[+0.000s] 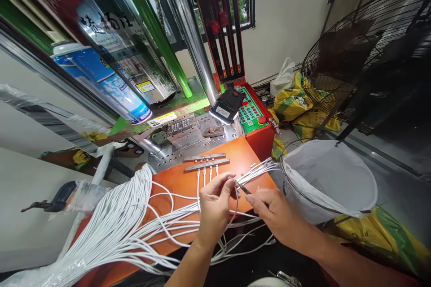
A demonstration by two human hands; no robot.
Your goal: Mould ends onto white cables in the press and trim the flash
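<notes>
Above the front part of the orange table (171,178), my left hand (217,195) pinches the end of a white cable between thumb and fingers. My right hand (271,208) is closed round a small dark metal tool (244,188), whose tip meets the cable end at my left fingertips. Just beyond my hands, two metal bars (207,164) lie on the table, with several white cable plugs set along the nearer one. A large bundle of white cables (117,215) spreads over the table's left side, and more cable ends (259,170) lie to the right.
A press machine with a steel plate (161,154) and metal mould stands behind the table. Its green control panel (249,110) is at the right. A blue spray can (104,83) leans at the left. A white-lined bin (330,175), yellow bags (296,103) and a fan (363,36) stand at the right.
</notes>
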